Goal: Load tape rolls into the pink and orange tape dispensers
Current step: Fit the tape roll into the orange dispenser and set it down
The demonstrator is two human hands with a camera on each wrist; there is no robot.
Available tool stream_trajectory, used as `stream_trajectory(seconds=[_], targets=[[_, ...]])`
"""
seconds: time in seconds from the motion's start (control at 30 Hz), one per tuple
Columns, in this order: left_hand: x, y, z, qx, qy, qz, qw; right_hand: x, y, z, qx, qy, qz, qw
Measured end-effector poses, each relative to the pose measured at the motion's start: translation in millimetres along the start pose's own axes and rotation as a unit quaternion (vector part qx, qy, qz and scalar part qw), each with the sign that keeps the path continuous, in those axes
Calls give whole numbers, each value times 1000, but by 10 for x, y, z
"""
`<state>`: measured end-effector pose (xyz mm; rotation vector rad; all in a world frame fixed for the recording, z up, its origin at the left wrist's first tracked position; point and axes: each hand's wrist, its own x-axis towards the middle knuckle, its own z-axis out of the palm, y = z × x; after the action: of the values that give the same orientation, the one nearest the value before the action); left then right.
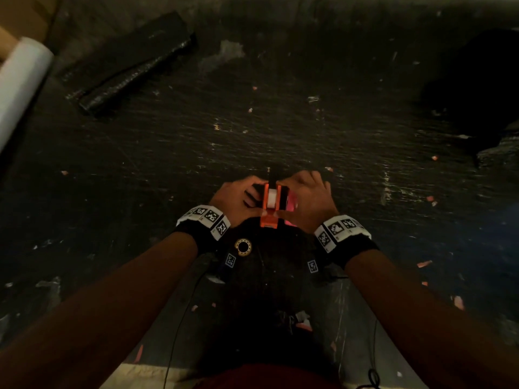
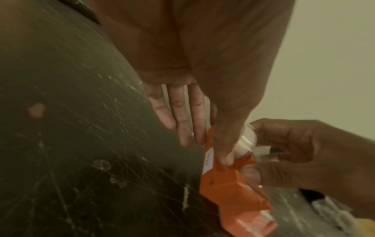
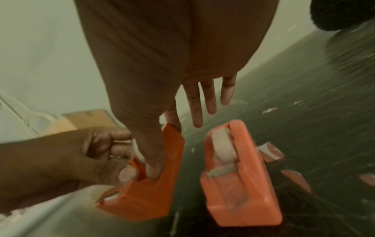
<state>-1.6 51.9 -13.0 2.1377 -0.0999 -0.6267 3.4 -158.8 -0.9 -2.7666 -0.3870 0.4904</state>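
Note:
The orange dispenser stands on the dark table between both hands, a white tape roll sitting in its slot. My left hand pinches its left side; in the left wrist view the thumb lies on the orange dispenser beside the tape roll, and the other fingers lie straight along its side. My right hand pinches the right side, thumb on the orange dispenser. The pink dispenser stands just right of it with a white roll inside, mostly hidden in the head view.
A small ring-shaped tape core lies near my left wrist. A black wrapped bundle lies at the far left and a white roll at the left edge. A dark cloth sits far right. Paper scraps litter the scratched table.

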Motion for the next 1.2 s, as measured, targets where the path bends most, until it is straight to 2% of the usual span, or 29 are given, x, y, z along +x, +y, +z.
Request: stream_trajectory(seconds=[0.23, 0.4, 0.47, 0.6, 0.67, 0.8, 0.93, 1.03, 1.13, 1.2], targets=[[302, -139, 93, 47, -11, -37, 998, 234, 30, 139, -22, -40, 10, 999], [254, -90, 82, 36, -64, -27, 997, 288, 68, 149, -45, -67, 13, 997], [227, -95, 69, 80, -81, -10, 993, 271, 85, 123, -45, -57, -5, 997], [229, -128, 56, 141, -107, -3, 984, 240, 80, 70, -15, 12, -41, 999], [259, -115, 70, 157, -114, -4, 981, 254, 63, 47, -19, 11, -50, 998], [319, -111, 99, 180, -116, 3, 977, 335, 48, 31, -29, -8, -74, 997], [330, -154, 100, 188, -100, 15, 977, 438, 41, -71, 5, -54, -56, 997], [346, -170, 102, 193, -93, 31, 976, 523, 34, -125, 14, -56, -58, 997], [363, -188, 97, 203, -94, 32, 974, 546, 4, -108, -21, -59, -94, 994], [373, -200, 91, 201, -98, 30, 974, 522, 6, -77, -24, -36, -116, 992]])
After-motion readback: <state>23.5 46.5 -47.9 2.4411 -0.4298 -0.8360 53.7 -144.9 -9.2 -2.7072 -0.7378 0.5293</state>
